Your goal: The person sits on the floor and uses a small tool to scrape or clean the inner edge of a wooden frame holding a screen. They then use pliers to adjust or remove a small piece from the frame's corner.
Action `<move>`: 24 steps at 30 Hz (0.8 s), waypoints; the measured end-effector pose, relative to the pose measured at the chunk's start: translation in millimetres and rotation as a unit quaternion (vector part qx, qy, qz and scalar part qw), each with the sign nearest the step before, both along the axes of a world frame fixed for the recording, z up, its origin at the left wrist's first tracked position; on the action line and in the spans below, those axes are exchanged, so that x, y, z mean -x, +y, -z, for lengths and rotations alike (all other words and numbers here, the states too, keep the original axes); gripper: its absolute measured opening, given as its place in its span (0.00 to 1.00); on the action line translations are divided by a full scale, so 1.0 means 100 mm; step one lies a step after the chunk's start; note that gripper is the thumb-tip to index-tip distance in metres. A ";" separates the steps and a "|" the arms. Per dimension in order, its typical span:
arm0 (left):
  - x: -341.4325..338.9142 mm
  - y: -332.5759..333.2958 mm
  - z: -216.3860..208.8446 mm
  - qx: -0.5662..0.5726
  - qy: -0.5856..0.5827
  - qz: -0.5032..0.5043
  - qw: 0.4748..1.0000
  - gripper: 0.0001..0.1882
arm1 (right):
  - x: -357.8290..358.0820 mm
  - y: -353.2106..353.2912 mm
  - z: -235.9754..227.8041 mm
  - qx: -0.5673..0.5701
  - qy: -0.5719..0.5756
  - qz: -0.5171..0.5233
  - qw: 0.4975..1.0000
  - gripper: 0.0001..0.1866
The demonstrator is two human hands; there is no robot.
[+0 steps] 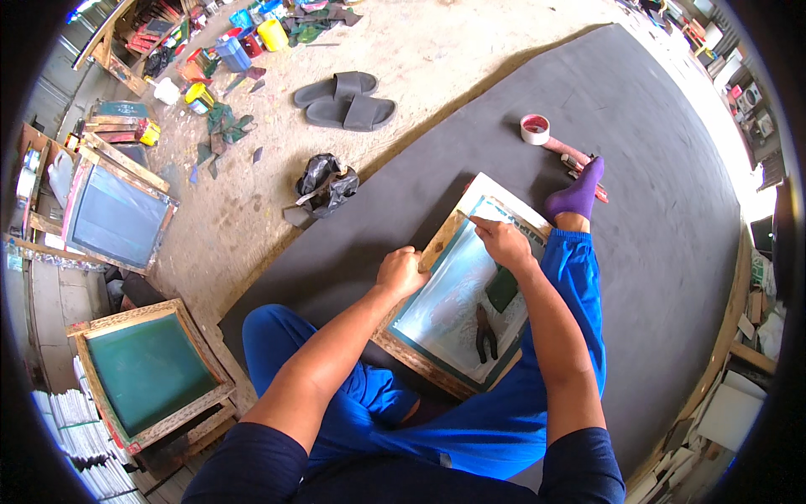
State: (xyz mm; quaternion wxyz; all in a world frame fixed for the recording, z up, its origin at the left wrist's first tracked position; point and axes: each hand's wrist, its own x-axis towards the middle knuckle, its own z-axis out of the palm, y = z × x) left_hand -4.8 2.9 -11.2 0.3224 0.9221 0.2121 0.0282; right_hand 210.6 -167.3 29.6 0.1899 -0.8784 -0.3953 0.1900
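A wooden screen-printing frame (437,242) with pale mesh and a green border rests slantwise across my lap and the dark mat. My left hand (403,273) is closed around its left wooden rail. Over the upper part of the mesh, my right hand (506,244) is closed, its fingertips near the rail's far end; a thin, narrow thing seems to stick out from them, too small to name. Pliers (485,334) with dark handles lie on the mesh. Beside them is a dark green flat piece (502,290), partly covered by my right forearm.
Beyond my purple-socked foot (579,191) are a tape roll (535,129) and a red tool (600,192). Black slides (351,112) and a crumpled black bag (327,185) lie on the floor. Other screen frames (151,374) stand at left; paint containers (273,35) sit far left.
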 end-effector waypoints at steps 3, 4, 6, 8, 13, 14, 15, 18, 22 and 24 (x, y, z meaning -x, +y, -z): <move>0.00 0.01 0.02 -0.003 -0.012 0.003 1.000 0.16 | 0.03 0.06 -0.11 0.025 -0.008 -0.003 1.000 0.19; 0.00 0.01 0.02 -0.003 -0.017 0.006 1.000 0.15 | 0.05 0.09 -0.17 0.052 -0.015 -0.002 0.999 0.19; 0.02 0.00 0.07 -0.005 -0.021 0.001 1.000 0.15 | 0.15 0.20 -0.33 0.108 -0.015 0.000 0.994 0.19; 0.07 0.00 0.13 -0.011 -0.022 -0.013 1.000 0.15 | 0.29 0.34 -0.44 0.166 -0.004 0.002 0.986 0.20; -0.07 -0.04 -0.03 0.005 -0.022 -0.002 1.000 0.15 | -0.13 -0.06 0.42 -0.095 0.151 0.042 0.983 0.21; -0.04 -0.05 -0.05 0.005 -0.020 -0.006 1.000 0.16 | -0.09 -0.08 0.43 -0.090 0.138 0.047 0.985 0.21; 0.02 -0.02 -0.02 -0.001 -0.016 -0.011 1.000 0.16 | 0.02 0.00 0.29 -0.087 0.130 0.048 0.987 0.20; 0.04 0.00 0.02 -0.007 -0.009 -0.013 1.000 0.17 | 0.09 0.04 0.11 0.011 0.059 0.030 0.998 0.22; -0.14 -0.08 -0.02 -0.001 -0.014 0.000 1.000 0.16 | -0.31 -0.20 0.72 -0.170 0.102 -0.016 0.980 0.26; 0.09 0.01 0.06 -0.008 0.006 -0.016 1.000 0.15 | -0.07 0.10 0.20 -0.012 0.305 0.096 0.947 0.26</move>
